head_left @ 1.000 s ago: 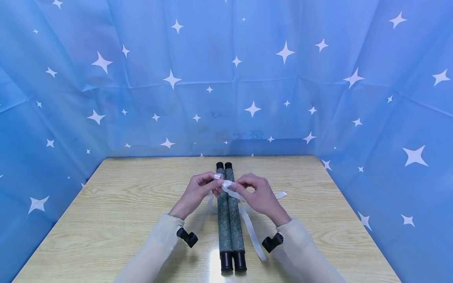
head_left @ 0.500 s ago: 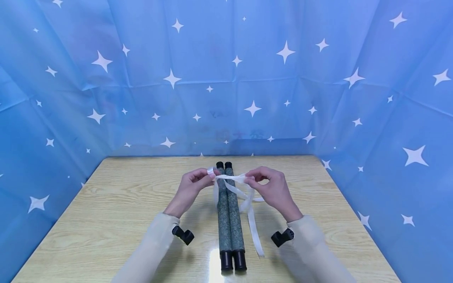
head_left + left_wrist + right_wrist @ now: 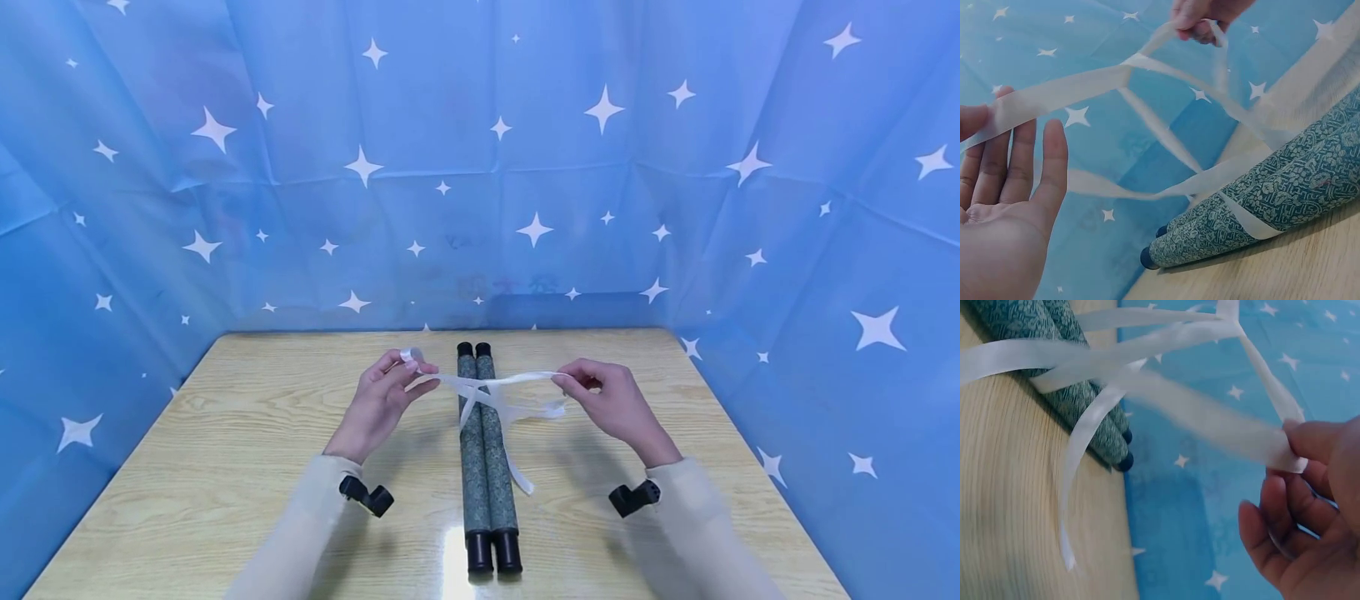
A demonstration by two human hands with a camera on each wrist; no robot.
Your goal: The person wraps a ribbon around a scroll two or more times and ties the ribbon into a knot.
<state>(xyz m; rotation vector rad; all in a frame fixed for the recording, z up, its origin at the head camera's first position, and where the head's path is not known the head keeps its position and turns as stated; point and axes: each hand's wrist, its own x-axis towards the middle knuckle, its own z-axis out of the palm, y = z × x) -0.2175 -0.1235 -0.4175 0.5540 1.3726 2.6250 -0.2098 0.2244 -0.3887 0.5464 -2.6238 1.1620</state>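
A double-rolled scroll (image 3: 475,475) in green patterned cloth, with black end caps, lies lengthwise on the table. White ribbon (image 3: 525,378) is looped above its far half, and a crossing shows in the left wrist view, where one band also wraps the roll (image 3: 1241,200). To the left of the scroll, my left hand (image 3: 377,406) pinches one stretch of ribbon between thumb and fingers, its other fingers spread. My right hand (image 3: 613,402), on the right side, pinches another stretch between thumb and forefinger. Loose ribbon ends hang over the scroll's right side, partly blurred.
The wooden table (image 3: 247,433) extends around the scroll on both sides. A blue curtain (image 3: 450,208) with white stars stands behind it and along both sides. Small black cameras (image 3: 633,498) are worn on both wrists.
Both hands have moved apart, left hand leftward and right hand rightward. The ribbon between them has drawn out into a longer, straighter line, and a hanging end has risen. The scroll has not moved.
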